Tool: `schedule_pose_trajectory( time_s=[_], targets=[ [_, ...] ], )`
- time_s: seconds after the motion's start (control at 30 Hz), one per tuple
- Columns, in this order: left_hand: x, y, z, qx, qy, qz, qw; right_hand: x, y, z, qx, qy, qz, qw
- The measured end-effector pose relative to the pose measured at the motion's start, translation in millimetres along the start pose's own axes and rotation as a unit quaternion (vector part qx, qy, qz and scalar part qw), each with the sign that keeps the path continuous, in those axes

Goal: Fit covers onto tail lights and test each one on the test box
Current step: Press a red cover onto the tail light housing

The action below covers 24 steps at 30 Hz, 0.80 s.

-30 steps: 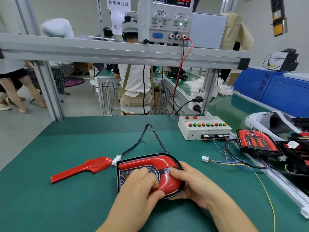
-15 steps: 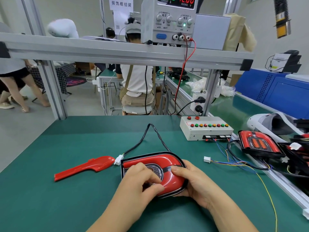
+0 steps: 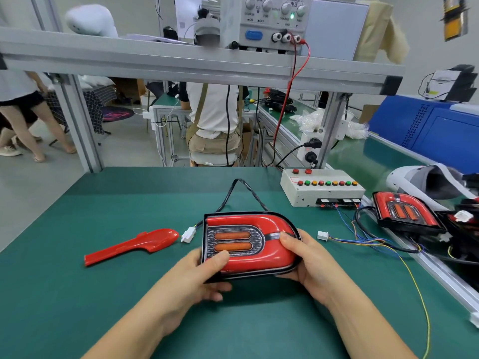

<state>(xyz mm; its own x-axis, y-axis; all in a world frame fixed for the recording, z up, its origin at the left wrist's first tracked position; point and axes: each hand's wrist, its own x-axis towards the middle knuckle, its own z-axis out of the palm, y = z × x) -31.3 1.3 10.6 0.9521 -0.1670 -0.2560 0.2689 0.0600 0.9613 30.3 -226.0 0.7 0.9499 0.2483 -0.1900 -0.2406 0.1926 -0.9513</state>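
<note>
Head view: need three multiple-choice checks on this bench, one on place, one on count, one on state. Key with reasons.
1. Where is the loose red cover relative to the tail light being held?
A. on the mat, to its left
B. on the shelf above
C. stacked on top of it

2. How many orange strips show in that tail light?
A. one
B. two
C. four

3. How is its white connector relative to the test box?
A. plugged in
B. loose on the mat, unplugged
C. hanging off the bench edge

Key: 1 A, it lies flat on the mat left of the light. 2 B, two strips sit one above the other. 3 B, it rests between cover and light, apart from the box.
</note>
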Motion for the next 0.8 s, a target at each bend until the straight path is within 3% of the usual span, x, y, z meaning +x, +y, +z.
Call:
schedule_pose_trajectory(
  time_s=[0.07, 0.17, 0.5, 0.7, 0.8],
  targets=[
    [-0.9, 0.3, 3.3, -0.088, -0.039, -0.030, 0.995, -0.1, -0.1, 0.1, 0.002, -0.001, -0.010, 1.000],
    [0.6, -1.4, 4.3, -0.134, -0.043, -0.017, 0.990, -0.1, 0.4, 0.9, 0.012, 0.000, -0.018, 1.000],
    [0.1, -1.4, 7.2, -0.078, -0.051, 0.059, 0.994, 0.3, -0.6, -1.8, 0.027, -0.001, -0.055, 0.998],
    [0.3, -4.6, 7.3, -0.095, -0.063, 0.022, 0.993, 5.5, 3.3, -2.8, 0.022, 0.056, -0.064, 0.996],
    [-1.5, -6.3, 2.5, -0.104, -0.128, -0.015, 0.986, 8.9, 3.5, -5.2, 0.004, 0.113, -0.058, 0.992]
  ],
)
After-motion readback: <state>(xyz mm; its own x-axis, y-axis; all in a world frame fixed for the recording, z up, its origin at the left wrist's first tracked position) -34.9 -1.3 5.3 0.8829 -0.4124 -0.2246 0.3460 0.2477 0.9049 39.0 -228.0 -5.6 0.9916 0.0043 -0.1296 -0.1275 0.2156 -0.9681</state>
